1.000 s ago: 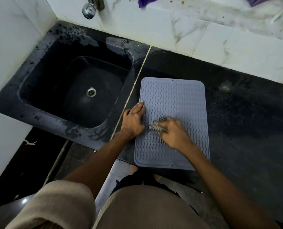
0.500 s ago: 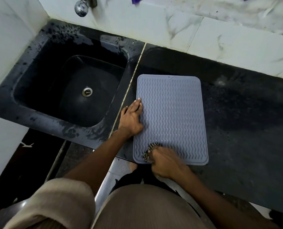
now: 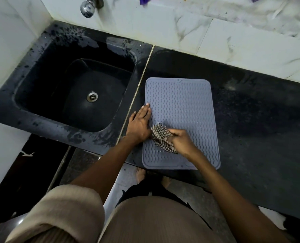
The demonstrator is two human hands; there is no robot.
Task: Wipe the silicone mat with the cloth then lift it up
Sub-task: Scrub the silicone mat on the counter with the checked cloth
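A grey silicone mat (image 3: 182,106) with a wavy ribbed surface lies flat on the black counter (image 3: 261,130), just right of the sink. My left hand (image 3: 139,123) rests flat on the mat's left edge, fingers together and pointing away from me. My right hand (image 3: 181,139) grips a bunched black-and-white checked cloth (image 3: 161,137) and presses it onto the near left part of the mat. The cloth touches the side of my left hand.
A black sink (image 3: 72,92) with a metal drain (image 3: 92,96) lies to the left, its rim wet. A chrome tap (image 3: 88,6) juts from the white marble wall (image 3: 180,32). The counter's front edge runs just below the mat, above my feet.
My right hand has swept the cloth from the mat's middle down to its near edge, then back up to the near left beside my left hand. My left hand stayed in place.
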